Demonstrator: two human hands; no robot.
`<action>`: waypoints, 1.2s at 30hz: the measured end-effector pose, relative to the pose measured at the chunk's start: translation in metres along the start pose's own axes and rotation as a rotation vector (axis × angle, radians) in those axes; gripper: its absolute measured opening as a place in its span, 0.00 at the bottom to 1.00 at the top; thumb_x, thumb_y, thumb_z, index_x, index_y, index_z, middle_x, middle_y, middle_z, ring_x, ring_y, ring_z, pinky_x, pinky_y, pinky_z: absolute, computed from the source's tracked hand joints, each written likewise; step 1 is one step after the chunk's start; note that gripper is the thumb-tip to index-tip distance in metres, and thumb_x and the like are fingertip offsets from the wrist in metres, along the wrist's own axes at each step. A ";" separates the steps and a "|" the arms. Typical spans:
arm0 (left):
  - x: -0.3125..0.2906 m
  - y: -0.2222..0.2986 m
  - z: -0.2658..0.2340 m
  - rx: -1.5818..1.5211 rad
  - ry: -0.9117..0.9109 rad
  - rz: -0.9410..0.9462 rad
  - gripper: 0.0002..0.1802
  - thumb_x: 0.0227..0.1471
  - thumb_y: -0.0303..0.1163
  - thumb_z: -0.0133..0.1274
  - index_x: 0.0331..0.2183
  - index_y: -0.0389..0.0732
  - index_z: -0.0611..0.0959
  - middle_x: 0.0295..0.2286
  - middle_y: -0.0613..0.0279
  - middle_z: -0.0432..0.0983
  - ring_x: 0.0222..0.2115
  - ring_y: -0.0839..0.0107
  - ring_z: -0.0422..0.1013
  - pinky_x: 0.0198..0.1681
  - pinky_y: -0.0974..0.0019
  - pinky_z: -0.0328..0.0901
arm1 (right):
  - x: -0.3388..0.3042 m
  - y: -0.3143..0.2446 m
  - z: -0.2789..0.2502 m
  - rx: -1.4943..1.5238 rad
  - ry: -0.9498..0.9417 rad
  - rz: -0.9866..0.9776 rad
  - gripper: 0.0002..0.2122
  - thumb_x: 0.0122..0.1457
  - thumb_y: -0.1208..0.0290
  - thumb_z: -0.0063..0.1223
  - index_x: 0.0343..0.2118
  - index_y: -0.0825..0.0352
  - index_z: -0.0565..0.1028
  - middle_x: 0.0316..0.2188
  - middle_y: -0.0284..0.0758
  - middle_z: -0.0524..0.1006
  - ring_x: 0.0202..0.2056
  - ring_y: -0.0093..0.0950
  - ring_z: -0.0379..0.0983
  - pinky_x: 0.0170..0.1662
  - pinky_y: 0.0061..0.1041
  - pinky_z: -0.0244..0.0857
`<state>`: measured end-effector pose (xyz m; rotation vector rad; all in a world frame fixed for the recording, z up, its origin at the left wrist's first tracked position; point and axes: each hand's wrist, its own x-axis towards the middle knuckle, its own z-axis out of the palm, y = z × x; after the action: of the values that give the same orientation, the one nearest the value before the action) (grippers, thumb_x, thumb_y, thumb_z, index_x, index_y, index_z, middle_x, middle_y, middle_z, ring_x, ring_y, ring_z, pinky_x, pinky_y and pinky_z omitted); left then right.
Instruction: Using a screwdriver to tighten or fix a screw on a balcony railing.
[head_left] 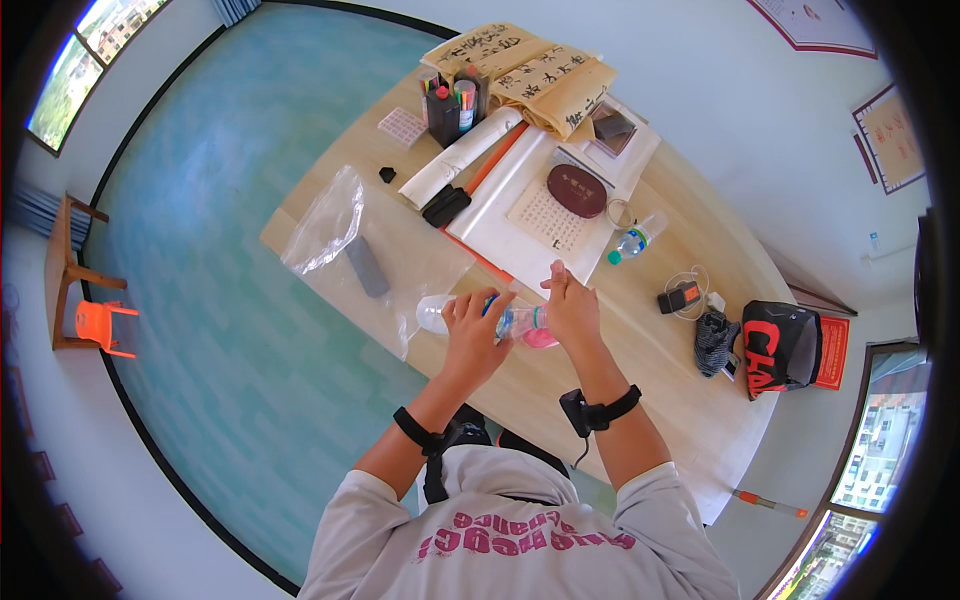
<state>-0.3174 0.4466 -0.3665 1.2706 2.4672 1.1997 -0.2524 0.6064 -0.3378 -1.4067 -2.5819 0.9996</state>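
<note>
A clear plastic water bottle [432,313] with a blue label is held sideways over the near edge of the table. My left hand [474,338] is closed around its body. At the neck end, my right hand [573,312] has its fingers curled against the bottle; the cap itself is hidden. Beneath the neck a pink object [541,339] shows in part, too covered to name. To the left of the bottle lies a clear plastic bag [325,235] with a dark grey block [367,267] on it.
Beyond my hands are a white paper sheet [500,222], a maroon oval box [577,190] and a second bottle [632,243]. A black ink bottle [442,118] and calligraphy sheets [545,75] stand farther back. A black bag [780,345] sits at right.
</note>
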 end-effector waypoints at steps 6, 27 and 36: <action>-0.002 0.000 0.006 -0.034 0.009 -0.023 0.37 0.31 0.24 0.63 0.50 0.48 0.77 0.47 0.60 0.69 0.51 0.54 0.61 0.57 0.49 0.49 | 0.004 0.008 0.007 0.033 0.029 0.011 0.30 0.69 0.47 0.18 0.45 0.61 0.77 0.38 0.35 0.82 0.46 0.41 0.74 0.65 0.50 0.44; -0.004 0.002 0.007 -0.008 0.019 0.000 0.38 0.31 0.24 0.64 0.51 0.48 0.75 0.48 0.58 0.68 0.51 0.54 0.60 0.57 0.49 0.49 | -0.001 0.004 0.003 0.124 0.014 0.019 0.30 0.69 0.47 0.18 0.48 0.62 0.75 0.38 0.37 0.81 0.47 0.43 0.74 0.63 0.52 0.46; -0.009 -0.004 0.014 -0.059 0.006 -0.009 0.40 0.32 0.26 0.64 0.53 0.48 0.74 0.48 0.56 0.68 0.53 0.52 0.60 0.57 0.49 0.50 | 0.000 0.040 -0.001 0.615 0.169 -0.047 0.26 0.70 0.50 0.29 0.46 0.67 0.76 0.40 0.41 0.80 0.45 0.34 0.76 0.55 0.34 0.61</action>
<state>-0.3082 0.4469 -0.3803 1.2415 2.4200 1.2656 -0.2224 0.6222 -0.3592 -1.1886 -1.9276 1.4269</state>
